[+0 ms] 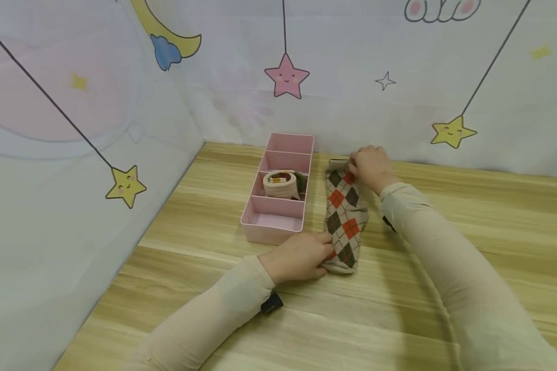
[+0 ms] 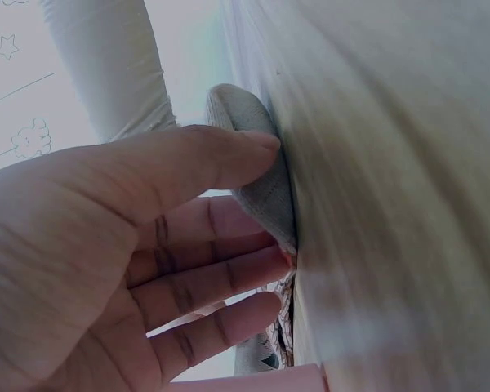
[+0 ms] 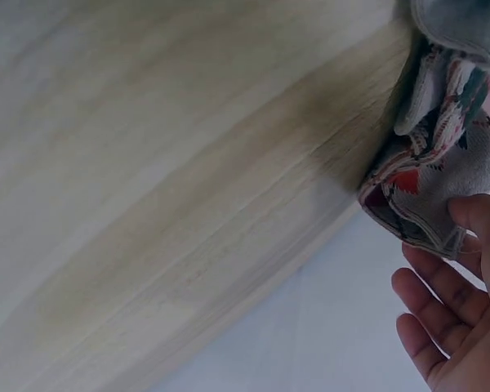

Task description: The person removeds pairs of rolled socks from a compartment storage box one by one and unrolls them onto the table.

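Fingers [image 2: 212, 282] slightly parted: left hand [image 1: 299, 255] pinching sock's [image 1: 339, 219] near end, right hand [image 1: 373, 167] far end (straightening, likely); next probably needs even rolling.

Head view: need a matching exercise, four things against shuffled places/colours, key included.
1. left hand
2. right hand
3. beige roll
4. tray

A. pink, four compartments
B. at the far end of the argyle sock
C. in the second compartment from the near end
D. at the argyle sock's near end

Pairs: 1-D, 2-B, 3-C, 4-A
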Demonstrator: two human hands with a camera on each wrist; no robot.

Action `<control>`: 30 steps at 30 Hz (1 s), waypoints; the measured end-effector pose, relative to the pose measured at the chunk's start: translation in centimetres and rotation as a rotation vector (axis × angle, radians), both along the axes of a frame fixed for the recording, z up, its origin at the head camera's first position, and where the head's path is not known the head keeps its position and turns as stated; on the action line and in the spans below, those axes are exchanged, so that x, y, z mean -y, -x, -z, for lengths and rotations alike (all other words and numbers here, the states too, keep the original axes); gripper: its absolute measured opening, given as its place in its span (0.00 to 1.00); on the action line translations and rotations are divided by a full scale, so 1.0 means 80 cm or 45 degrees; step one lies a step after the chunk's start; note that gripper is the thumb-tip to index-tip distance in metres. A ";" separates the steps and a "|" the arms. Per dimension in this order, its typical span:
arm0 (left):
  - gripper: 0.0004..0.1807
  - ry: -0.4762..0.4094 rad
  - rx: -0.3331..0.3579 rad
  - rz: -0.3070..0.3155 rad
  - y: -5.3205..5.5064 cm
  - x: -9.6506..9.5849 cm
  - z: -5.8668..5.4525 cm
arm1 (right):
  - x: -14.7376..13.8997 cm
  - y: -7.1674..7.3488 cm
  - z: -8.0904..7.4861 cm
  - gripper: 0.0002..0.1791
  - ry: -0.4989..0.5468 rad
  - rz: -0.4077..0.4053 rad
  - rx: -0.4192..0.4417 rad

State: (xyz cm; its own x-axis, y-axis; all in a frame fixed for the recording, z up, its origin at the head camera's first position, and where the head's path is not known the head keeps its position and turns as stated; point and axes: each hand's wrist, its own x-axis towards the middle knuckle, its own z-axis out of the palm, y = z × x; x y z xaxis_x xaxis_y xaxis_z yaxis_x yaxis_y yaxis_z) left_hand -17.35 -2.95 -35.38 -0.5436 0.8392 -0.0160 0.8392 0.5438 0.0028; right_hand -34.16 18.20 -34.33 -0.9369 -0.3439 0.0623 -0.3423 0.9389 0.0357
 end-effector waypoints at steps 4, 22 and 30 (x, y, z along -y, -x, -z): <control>0.11 0.003 -0.008 0.003 -0.001 0.000 -0.001 | 0.000 0.003 0.000 0.17 0.042 0.019 0.003; 0.11 0.051 -0.018 0.011 -0.005 -0.008 0.001 | -0.007 0.020 0.013 0.20 0.070 0.045 0.131; 0.11 0.057 -0.016 -0.014 -0.006 -0.002 -0.001 | -0.004 0.025 0.013 0.18 0.113 0.001 0.122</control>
State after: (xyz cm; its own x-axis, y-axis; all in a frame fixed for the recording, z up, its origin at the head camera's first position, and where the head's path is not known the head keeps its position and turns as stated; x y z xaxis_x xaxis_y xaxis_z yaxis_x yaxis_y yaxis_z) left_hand -16.87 -2.82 -35.28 -0.5532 0.8318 -0.0466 0.8331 0.5522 -0.0322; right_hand -36.13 18.48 -35.38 -0.9403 -0.3405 0.0030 -0.3396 0.9371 -0.0804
